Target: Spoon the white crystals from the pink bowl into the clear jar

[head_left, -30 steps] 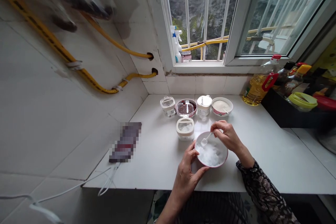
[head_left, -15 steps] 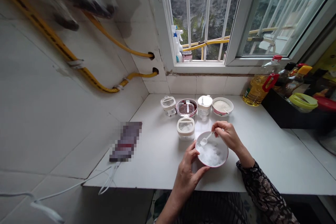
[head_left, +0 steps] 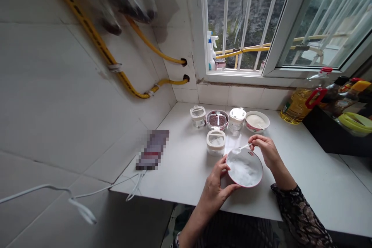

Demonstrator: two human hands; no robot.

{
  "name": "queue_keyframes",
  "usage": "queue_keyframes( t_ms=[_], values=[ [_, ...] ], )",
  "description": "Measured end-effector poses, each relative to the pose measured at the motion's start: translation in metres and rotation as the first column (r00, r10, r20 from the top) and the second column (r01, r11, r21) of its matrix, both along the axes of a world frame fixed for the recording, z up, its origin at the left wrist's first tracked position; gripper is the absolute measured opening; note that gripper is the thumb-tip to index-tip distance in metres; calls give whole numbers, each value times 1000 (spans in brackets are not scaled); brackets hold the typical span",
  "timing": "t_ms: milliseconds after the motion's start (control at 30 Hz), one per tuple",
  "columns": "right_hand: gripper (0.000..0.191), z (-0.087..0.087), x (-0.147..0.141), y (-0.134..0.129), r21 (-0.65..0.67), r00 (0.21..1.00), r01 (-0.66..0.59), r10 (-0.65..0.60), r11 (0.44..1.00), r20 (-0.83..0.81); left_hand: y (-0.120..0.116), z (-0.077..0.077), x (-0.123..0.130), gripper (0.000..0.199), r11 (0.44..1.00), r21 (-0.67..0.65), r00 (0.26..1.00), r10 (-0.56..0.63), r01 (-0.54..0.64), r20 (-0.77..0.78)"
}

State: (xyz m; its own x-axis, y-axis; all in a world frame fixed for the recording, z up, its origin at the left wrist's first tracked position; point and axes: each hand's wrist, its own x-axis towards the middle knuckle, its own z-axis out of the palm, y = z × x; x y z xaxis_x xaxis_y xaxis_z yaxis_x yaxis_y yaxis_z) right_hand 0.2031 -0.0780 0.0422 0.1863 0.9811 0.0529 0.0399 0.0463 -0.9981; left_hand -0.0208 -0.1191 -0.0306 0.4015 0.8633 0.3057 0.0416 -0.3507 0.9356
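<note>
- I read the right hand (head_left: 267,151) pinching a small white spoon (head_left: 241,148) above the bowl's rim.
- I read the left hand (head_left: 216,186) spread, gripping a pink-rimmed white bowl (head_left: 259,174) of white granules (head_left: 243,170).
- Bowl location: white countertop (head_left: 186,170), just beside a lidded canister (head_left: 216,142).

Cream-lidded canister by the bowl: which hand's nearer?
Left hand: nearer, just below the cream-lidded canister, holding the pink-rimmed white bowl. Right hand: farther, off to the canister's right, holding a small white spoon above the bowl.

Flat object (head_left: 152,150), pixelated, unreadable
</note>
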Motion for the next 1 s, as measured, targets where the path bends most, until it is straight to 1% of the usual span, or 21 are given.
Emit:
queue_keyframes(
  t_ms=[167,233,300,367,433,467,500,533,567,633,733,900,1000],
  values=[
    [17,2,-13,2,46,999,32,-33,998,11,6,2,-2,34,1000,-16,1000,-14,14,-24],
    [18,5,-23,2,112,996,44,-52,993,68,6,0,-2,34,1000,-20,1000,-15,15,-4],
    [17,6,-33,2,221,979,46,-89,974,185,5,-1,-2,34,1000,-14,1000,-21,21,15],
    [14,6,-41,2,361,916,-7,-139,932,376,4,-1,-2,33,1000,4,1000,-23,23,19],
    [16,5,-47,3,470,792,-146,-181,871,583,4,-1,-2,33,1000,21,1000,-17,17,3],
    [20,4,-48,3,496,725,-222,-198,840,660,4,-1,-2,34,1000,27,1000,-10,10,-6],
    [23,3,-49,3,510,671,-280,-214,813,710,4,-1,-2,34,999,32,1000,-3,3,-12],
    [25,2,-49,3,521,639,-311,-231,795,733,4,-1,-3,34,999,37,1000,2,-2,-17],
    [26,2,-48,3,536,628,-315,-252,783,736,4,-1,-3,34,999,43,1000,5,-4,-21],
    [25,3,-44,2,565,643,-283,-284,775,711,5,-2,-3,35,998,56,1000,2,0,-25],
    [21,8,-37,-1,571,685,-229,-286,789,670,5,-3,-3,35,998,63,1000,-6,8,-26],
    [17,14,-20,-11,498,749,-161,-223,852,624,5,-4,-3,34,998,64,999,-13,14,-30],
    [18,13,-10,-16,444,760,-143,-190,885,622,5,-4,-4,34,998,69,999,-7,9,-32]
  ],
)
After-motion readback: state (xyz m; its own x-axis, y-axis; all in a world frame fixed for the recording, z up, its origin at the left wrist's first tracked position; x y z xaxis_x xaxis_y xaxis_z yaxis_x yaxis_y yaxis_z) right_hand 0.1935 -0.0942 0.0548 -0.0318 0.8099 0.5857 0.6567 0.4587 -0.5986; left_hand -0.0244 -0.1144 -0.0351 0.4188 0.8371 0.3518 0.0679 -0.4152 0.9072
